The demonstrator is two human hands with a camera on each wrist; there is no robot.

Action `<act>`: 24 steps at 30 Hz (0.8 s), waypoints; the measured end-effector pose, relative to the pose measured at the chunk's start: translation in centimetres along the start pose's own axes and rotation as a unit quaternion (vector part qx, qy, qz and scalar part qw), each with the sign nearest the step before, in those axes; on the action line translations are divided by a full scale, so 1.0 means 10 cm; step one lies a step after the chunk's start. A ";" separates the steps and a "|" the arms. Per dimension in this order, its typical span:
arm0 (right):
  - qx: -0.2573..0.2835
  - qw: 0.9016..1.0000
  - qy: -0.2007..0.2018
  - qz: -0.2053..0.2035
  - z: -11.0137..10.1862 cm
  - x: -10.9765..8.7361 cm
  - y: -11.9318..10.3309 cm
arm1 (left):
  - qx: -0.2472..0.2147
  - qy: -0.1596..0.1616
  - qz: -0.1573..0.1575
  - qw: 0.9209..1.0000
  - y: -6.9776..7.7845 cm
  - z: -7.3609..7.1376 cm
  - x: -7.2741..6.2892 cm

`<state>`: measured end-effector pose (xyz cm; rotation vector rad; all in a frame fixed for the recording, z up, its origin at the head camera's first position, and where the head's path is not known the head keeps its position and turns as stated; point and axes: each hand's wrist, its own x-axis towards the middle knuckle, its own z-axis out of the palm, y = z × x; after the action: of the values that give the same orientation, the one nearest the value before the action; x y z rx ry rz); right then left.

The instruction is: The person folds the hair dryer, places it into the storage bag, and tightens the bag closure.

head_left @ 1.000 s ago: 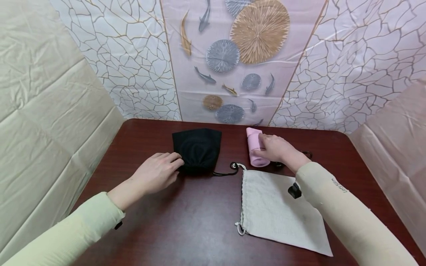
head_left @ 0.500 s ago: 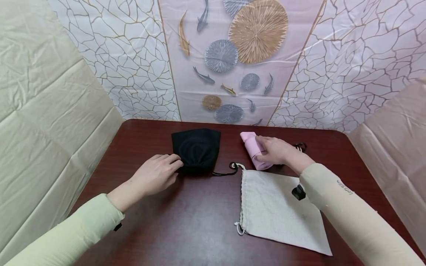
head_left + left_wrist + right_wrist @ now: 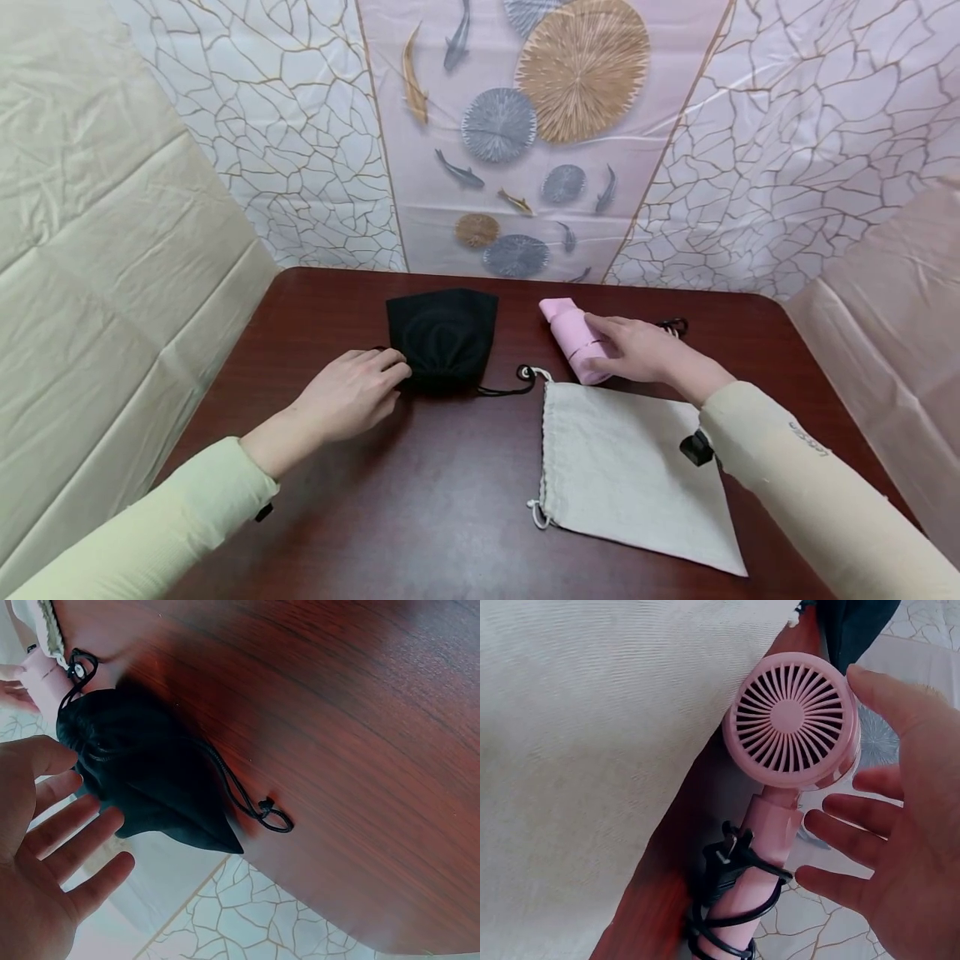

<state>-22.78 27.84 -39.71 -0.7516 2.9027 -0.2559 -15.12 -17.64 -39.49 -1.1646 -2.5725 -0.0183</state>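
Note:
A pink hair dryer (image 3: 573, 337) lies on the table at the back right, its black cord (image 3: 739, 915) wound round the handle. Beside it is my right hand (image 3: 637, 346), fingers relaxed and spread, with the thumb at the edge of the round slatted grille (image 3: 787, 716). To the left lies a black drawstring bag (image 3: 446, 337), its neck gathered. My left hand (image 3: 352, 392) is at the bag's near left side, fingers loosely extended and close to the cloth. In the left wrist view the bag's black cord (image 3: 236, 791) trails over the wood.
A cream drawstring bag (image 3: 637, 471) lies flat on the right of the dark red wooden table (image 3: 420, 508), in front of the hair dryer. White loops stick out at its left corners. Patterned cloth (image 3: 300, 150) hangs behind the table's far edge.
The hair dryer has turned, with its nozzle end shifting left and slightly nearer. My right hand has loosened from it and drawn a little to the right. The left hand has barely moved.

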 end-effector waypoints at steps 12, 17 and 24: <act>0.003 1.000 0.016 0.005 0.07 -0.06 -0.09 | -0.003 0.000 0.003 1.000 0.00 0.03 0.02; -0.003 0.999 0.037 0.009 0.16 0.02 -0.14 | -0.008 -0.003 0.003 1.000 0.00 0.04 0.01; -0.007 0.999 0.045 0.010 0.19 0.04 -0.17 | -0.009 -0.002 0.006 1.000 0.02 0.05 0.02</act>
<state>-22.05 25.96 -41.28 -0.7320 2.9981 -0.2756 -15.25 -17.31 -39.91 -1.1870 -2.5732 -0.0358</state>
